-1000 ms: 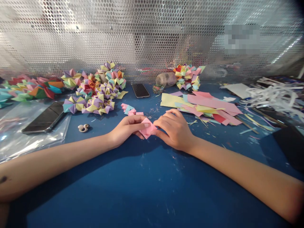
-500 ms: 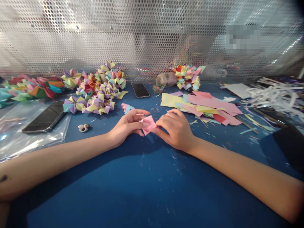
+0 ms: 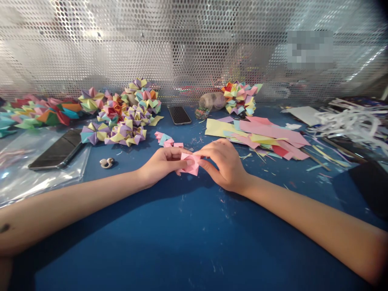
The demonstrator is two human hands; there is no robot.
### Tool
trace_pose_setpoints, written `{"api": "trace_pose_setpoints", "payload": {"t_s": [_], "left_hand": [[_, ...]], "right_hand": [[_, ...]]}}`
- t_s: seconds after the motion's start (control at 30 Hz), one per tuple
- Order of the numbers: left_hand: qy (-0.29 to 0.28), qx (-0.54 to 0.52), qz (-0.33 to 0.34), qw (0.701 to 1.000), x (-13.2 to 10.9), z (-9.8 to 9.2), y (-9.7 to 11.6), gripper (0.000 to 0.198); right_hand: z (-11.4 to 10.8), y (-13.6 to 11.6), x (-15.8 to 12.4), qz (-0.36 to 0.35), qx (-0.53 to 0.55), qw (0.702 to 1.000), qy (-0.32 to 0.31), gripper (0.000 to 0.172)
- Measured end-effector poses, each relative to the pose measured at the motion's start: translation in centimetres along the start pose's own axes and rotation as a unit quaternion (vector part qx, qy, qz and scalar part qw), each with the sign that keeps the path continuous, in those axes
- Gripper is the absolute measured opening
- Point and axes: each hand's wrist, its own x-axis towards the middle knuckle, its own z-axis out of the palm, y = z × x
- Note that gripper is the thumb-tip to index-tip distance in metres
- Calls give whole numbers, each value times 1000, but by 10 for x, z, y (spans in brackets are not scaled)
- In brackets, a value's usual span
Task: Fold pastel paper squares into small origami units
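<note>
The pink folded paper (image 3: 192, 168) is a small, matte piece with crisp creases and angular corners, held just above a smooth blue table (image 3: 194, 238) flecked with pale scuffs and scraps. Just beyond it and a little to its left lie small folded pieces (image 3: 165, 139) in pink and light blue, stubby and sharp-edged. Farther to its left and beyond, spiky paper clusters (image 3: 125, 130) build up from pointed petals in yellow, lilac, red and blue; a similar spiky paper ball (image 3: 240, 99) sits beyond it to the right. To its right, flat strips of coloured paper (image 3: 268, 135) overlap in a loose pile, mostly pink and yellow, and well past them is a tangle of thin, curly white strips (image 3: 351, 121). Well to its left, a dark glossy phone (image 3: 56, 150) lies on a crinkled, shiny clear plastic sheet (image 3: 68, 177). A second phone (image 3: 179, 115) is directly beyond it, and behind everything stands a silvery metal panel (image 3: 197, 44) punched with rows of round holes.

The left hand (image 3: 159, 166) grips the pink folded paper from its left side, thumb flat across the near face and the other fingers behind, closed on it. The right hand (image 3: 224, 165) meets its right edge with thumb and index fingertip brought close together, pinching the paper there; the remaining fingers curl loosely inward.
</note>
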Motion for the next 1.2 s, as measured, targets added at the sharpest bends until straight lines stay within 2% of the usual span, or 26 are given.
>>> {"api": "trace_pose_setpoints", "payload": {"t_s": [0.3, 0.4, 0.47, 0.57, 0.77, 1.2], "left_hand": [[-35, 19, -15, 999, -1, 0, 0, 21], [-13, 2, -2, 1000, -1, 0, -1, 21], [7, -16, 8, 1000, 0, 0, -2, 22], [28, -35, 5, 999, 0, -1, -4, 25], [79, -11, 6, 997, 0, -2, -6, 34], [42, 11, -15, 999, -1, 0, -5, 41]], "right_hand": [[2, 2, 1, -9, 37, 999, 3, 12], [1, 2, 0, 20, 50, 999, 5, 10], [0, 1, 0, 35, 63, 997, 9, 16], [-1, 0, -1, 16, 71, 997, -7, 25], [3, 1, -3, -12, 56, 998, 22, 12], [4, 1, -1, -65, 70, 994, 49, 10]]}}
